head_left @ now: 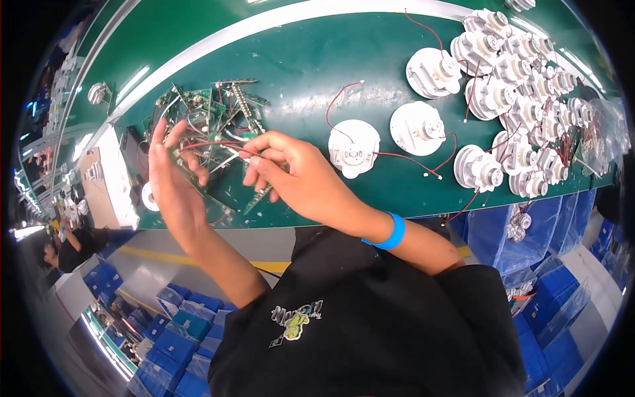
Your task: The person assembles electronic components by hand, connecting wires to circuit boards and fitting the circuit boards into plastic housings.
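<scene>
My left hand (pixel 177 188) is curled, thumb and fingers around what looks like a narrow green circuit board, mostly hidden by the fingers. Red wires (pixel 221 143) stretch from there across to my right hand (pixel 288 169), whose thumb and forefinger pinch them. A blue band (pixel 395 230) circles my right wrist. Behind and beneath both hands lies a tangled heap of green circuit boards (pixel 202 106) with wires. To the right of my right hand, a round white unit (pixel 352 155) with red leads rests flat on the green table (pixel 297 59).
Two more white units (pixel 417 129) (pixel 433 73) sit further right, before a dense cluster of similar units (pixel 522 92). Clear plastic bags (pixel 605 132) lie at the right end. Below the table edge stand blue bins (pixel 486 228); more blue crates (pixel 172 344) are at lower left. Another person (pixel 73 245) is far left.
</scene>
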The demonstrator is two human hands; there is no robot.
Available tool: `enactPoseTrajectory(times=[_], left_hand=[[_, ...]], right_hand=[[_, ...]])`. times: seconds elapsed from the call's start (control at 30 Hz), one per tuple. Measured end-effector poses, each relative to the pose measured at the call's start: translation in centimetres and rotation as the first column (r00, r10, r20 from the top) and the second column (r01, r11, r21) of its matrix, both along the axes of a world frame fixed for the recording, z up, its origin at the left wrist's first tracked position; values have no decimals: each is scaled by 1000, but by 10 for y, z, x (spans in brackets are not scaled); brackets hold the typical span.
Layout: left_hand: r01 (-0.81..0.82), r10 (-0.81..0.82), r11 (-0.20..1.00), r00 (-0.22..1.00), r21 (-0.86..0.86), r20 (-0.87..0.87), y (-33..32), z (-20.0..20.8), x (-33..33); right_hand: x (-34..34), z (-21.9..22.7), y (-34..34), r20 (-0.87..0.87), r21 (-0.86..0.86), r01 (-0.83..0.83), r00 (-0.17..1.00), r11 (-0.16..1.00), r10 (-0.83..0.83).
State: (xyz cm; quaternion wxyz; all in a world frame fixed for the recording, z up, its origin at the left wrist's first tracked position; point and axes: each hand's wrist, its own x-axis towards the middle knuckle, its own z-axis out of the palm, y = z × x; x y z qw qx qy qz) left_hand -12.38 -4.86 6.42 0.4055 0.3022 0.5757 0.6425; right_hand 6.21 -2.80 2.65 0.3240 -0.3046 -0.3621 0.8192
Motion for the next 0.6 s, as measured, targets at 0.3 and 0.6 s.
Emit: enactPoseTrajectory(times=[0.3, 0.6], left_hand=[[126, -140, 975, 988, -183, -64, 1, -9, -7], [165, -123, 965, 970, -202, 208, 5, -34, -19]], right_hand=[[2, -10, 2, 181, 587, -132, 983, 798, 29], [10, -18, -18, -75, 647, 100, 995, 756, -68]])
